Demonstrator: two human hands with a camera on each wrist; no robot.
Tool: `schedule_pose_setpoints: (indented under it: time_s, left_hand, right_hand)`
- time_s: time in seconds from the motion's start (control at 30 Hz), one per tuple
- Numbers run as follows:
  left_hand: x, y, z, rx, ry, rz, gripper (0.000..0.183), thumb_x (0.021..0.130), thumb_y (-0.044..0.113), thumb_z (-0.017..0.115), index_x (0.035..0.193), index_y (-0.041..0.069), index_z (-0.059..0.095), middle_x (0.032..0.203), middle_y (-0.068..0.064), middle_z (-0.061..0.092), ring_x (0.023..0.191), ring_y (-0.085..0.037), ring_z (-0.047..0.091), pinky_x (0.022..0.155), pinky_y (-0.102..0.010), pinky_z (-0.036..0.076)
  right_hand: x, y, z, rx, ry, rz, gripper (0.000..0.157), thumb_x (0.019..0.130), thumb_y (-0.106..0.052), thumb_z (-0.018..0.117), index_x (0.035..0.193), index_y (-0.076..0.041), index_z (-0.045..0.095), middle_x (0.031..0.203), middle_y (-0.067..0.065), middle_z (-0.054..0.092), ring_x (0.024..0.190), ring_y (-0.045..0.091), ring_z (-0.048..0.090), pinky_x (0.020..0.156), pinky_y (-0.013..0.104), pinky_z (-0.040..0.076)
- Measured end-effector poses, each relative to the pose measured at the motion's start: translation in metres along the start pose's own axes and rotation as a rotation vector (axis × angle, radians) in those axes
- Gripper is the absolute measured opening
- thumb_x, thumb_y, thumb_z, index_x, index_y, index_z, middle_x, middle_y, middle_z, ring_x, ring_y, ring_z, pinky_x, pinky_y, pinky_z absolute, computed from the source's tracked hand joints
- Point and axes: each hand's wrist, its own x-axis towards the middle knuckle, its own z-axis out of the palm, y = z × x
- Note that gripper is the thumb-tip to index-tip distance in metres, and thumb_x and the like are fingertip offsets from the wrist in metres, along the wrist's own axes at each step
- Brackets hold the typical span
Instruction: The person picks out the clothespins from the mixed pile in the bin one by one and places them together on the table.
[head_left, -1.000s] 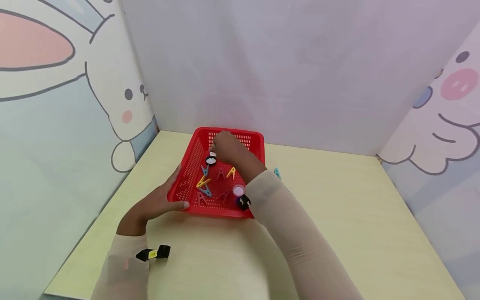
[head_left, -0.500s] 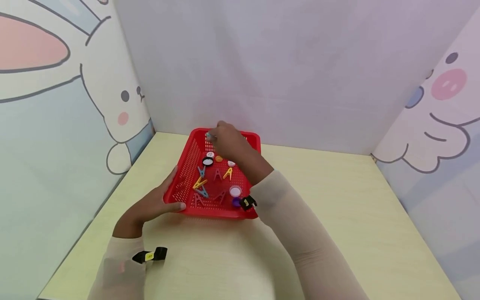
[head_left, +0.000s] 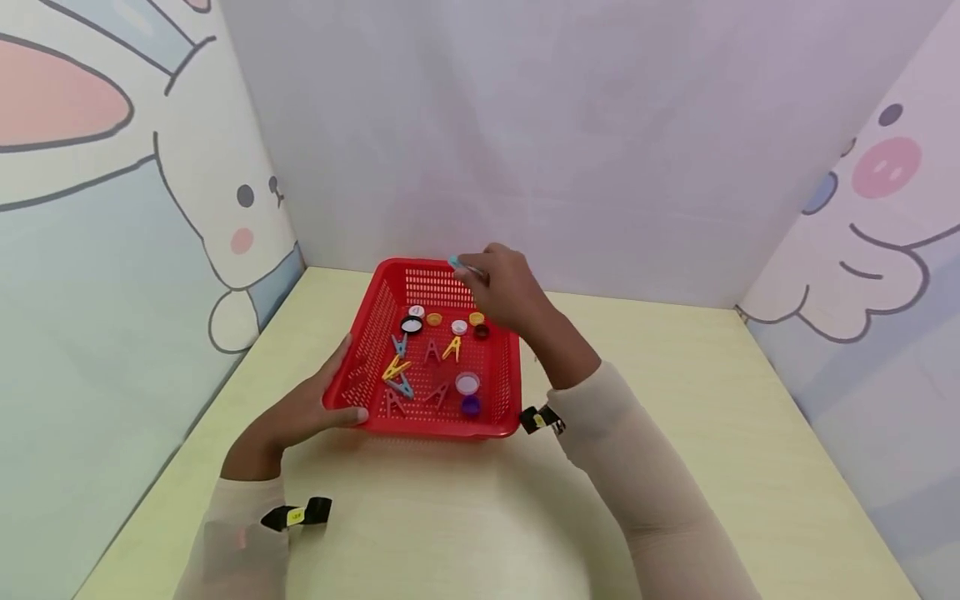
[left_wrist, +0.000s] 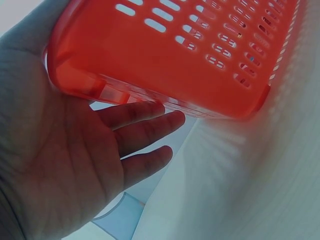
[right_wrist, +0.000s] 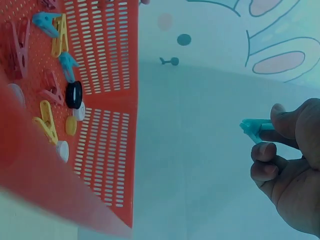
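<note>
A red plastic basket [head_left: 427, 430] sits on the table. My left hand [head_left: 300, 414] holds its near left corner, thumb on the front rim. In the left wrist view three fingers [left_wrist: 150, 132] reach along the outer wall. My right hand [head_left: 513, 287] pinches a teal clothespin [right_wrist: 254, 127] between thumb and forefinger, above the back right rim. Inside the basket lie yellow clothespins [head_left: 452, 348], blue clothespins [head_left: 402, 385] and pink clothespins [head_left: 432, 352]. Several bottle caps lie there too, among them a black-rimmed one [head_left: 411, 325], a brown one [head_left: 482, 332] and a purple one [head_left: 471, 406].
The pale wooden table [head_left: 675, 417] stretches out to the right and in front of the basket. A plain back wall [head_left: 600, 167] rises close behind it. Cartoon-printed side walls stand left and right. Black straps with small cameras [head_left: 318, 510] sit at the wrists.
My right hand has risen out of the basket's back part with the teal clothespin, then moved right. More caps show where the arm covered them. My left hand keeps its hold on the corner.
</note>
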Motion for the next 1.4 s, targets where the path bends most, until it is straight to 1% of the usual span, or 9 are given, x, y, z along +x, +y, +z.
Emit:
schedule_pose_setpoints:
  time_s: [0.1, 0.33, 0.43, 0.53, 0.73, 0.93, 1.17, 1.33, 1.4]
  left_hand:
    - [-0.001, 0.0, -0.001, -0.008, 0.001, 0.003, 0.129, 0.088, 0.032, 0.086, 0.175, 0.037, -0.009, 0.158, -0.02, 0.046, 0.137, -0.04, 0.052, 0.087, -0.035, 0.068]
    - [-0.013, -0.001, -0.003, -0.008, 0.017, -0.028, 0.13, 0.089, 0.032, 0.087, 0.175, 0.035, -0.01, 0.157, -0.021, 0.046, 0.138, -0.041, 0.051, 0.085, -0.036, 0.068]
    - [-0.017, -0.001, -0.005, 0.016, 0.039, -0.047, 0.131, 0.089, 0.032, 0.087, 0.175, 0.035, -0.012, 0.156, -0.021, 0.047, 0.137, -0.04, 0.051, 0.084, -0.035, 0.068]
    - [-0.017, -0.002, -0.006, 0.007, 0.041, -0.039, 0.13, 0.089, 0.032, 0.086, 0.175, 0.035, -0.011, 0.157, -0.022, 0.046, 0.137, -0.041, 0.051, 0.085, -0.035, 0.068]
    - [-0.018, -0.005, -0.004, 0.005, 0.037, -0.039, 0.13, 0.09, 0.032, 0.086, 0.175, 0.035, -0.012, 0.158, -0.021, 0.045, 0.138, -0.041, 0.05, 0.085, -0.035, 0.068]
    - [-0.017, -0.004, -0.002, -0.005, 0.038, -0.034, 0.129, 0.089, 0.032, 0.086, 0.175, 0.036, -0.011, 0.158, -0.021, 0.046, 0.138, -0.041, 0.051, 0.085, -0.035, 0.068]
    - [-0.012, -0.003, -0.004, -0.028, 0.025, 0.001, 0.128, 0.089, 0.029, 0.086, 0.176, 0.036, -0.008, 0.155, -0.021, 0.049, 0.135, -0.04, 0.054, 0.085, -0.035, 0.068]
    - [-0.011, -0.004, -0.003, -0.021, 0.027, -0.003, 0.128, 0.089, 0.03, 0.086, 0.176, 0.037, -0.009, 0.155, -0.02, 0.05, 0.134, -0.039, 0.055, 0.085, -0.033, 0.067]
    - [-0.01, -0.004, -0.003, -0.018, 0.028, -0.007, 0.128, 0.089, 0.031, 0.086, 0.176, 0.037, -0.009, 0.154, -0.02, 0.05, 0.134, -0.039, 0.055, 0.085, -0.033, 0.067]
  right_hand:
    - [-0.011, 0.012, -0.002, 0.015, 0.059, -0.004, 0.039, 0.11, -0.025, 0.067, 0.146, -0.009, 0.07, 0.094, 0.011, 0.06, 0.078, 0.022, 0.048, 0.068, 0.034, 0.045]
    - [-0.032, 0.036, 0.003, 0.007, 0.172, 0.078, 0.042, 0.107, -0.027, 0.072, 0.146, -0.01, 0.071, 0.091, 0.011, 0.058, 0.076, 0.021, 0.049, 0.065, 0.033, 0.047]
    - [-0.038, 0.05, 0.007, 0.004, 0.203, 0.098, 0.044, 0.106, -0.027, 0.073, 0.145, -0.008, 0.07, 0.091, 0.012, 0.06, 0.077, 0.021, 0.05, 0.065, 0.032, 0.048]
    - [-0.043, 0.067, 0.008, -0.014, 0.221, 0.112, 0.043, 0.106, -0.025, 0.074, 0.144, -0.006, 0.071, 0.089, 0.012, 0.061, 0.077, 0.021, 0.05, 0.064, 0.031, 0.047]
    - [-0.057, 0.099, 0.013, 0.008, 0.208, 0.177, 0.04, 0.107, -0.025, 0.073, 0.141, -0.004, 0.073, 0.081, 0.013, 0.057, 0.076, 0.023, 0.048, 0.062, 0.034, 0.042]
    - [-0.066, 0.126, 0.017, 0.067, 0.241, 0.313, 0.04, 0.108, -0.027, 0.071, 0.139, -0.003, 0.074, 0.089, 0.015, 0.059, 0.077, 0.022, 0.05, 0.065, 0.033, 0.044]
    - [-0.065, 0.142, 0.019, 0.074, 0.236, 0.4, 0.043, 0.108, -0.027, 0.07, 0.142, -0.001, 0.071, 0.089, 0.017, 0.059, 0.077, 0.023, 0.051, 0.068, 0.034, 0.043]
    - [-0.062, 0.152, 0.022, 0.047, 0.203, 0.43, 0.043, 0.109, -0.025, 0.07, 0.142, 0.002, 0.07, 0.088, 0.026, 0.069, 0.068, 0.019, 0.051, 0.062, 0.031, 0.042]
    - [-0.061, 0.157, 0.024, 0.028, 0.179, 0.432, 0.043, 0.109, -0.024, 0.069, 0.141, 0.004, 0.069, 0.1, 0.029, 0.076, 0.065, 0.015, 0.049, 0.061, 0.03, 0.041]
